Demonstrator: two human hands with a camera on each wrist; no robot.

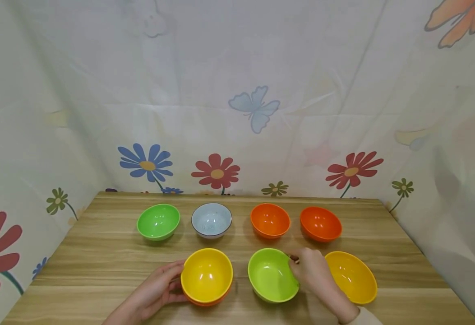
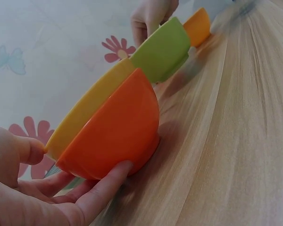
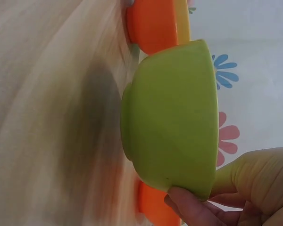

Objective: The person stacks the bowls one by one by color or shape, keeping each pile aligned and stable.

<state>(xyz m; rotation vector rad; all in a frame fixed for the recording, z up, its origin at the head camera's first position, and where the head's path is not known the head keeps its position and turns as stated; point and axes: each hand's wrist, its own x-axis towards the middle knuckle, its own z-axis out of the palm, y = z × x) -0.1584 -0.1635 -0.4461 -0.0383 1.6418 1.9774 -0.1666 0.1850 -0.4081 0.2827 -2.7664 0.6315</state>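
Observation:
A yellow bowl [image 1: 207, 275] sits inside an orange bowl [image 2: 118, 127] at the front of the table. My left hand [image 1: 160, 289] holds this nested pair from the left, thumb at the yellow rim and fingers against the orange side. To the right, my right hand [image 1: 312, 269] pinches the rim of a lime green bowl [image 1: 273, 277]. In the right wrist view that bowl hangs upright a little above the table, its shadow apart from its foot. Close by the right wrist stands another yellow bowl [image 1: 352, 277], which the forearm partly covers.
Along the back of the wood-grain table [image 1: 111, 253] stand a green bowl [image 1: 158, 222], a pale blue bowl [image 1: 211, 220] with a dark rim, an orange bowl [image 1: 270, 220] and a red-orange bowl [image 1: 320, 224]. A flower-printed curtain [image 1: 205, 58] surrounds the back and sides.

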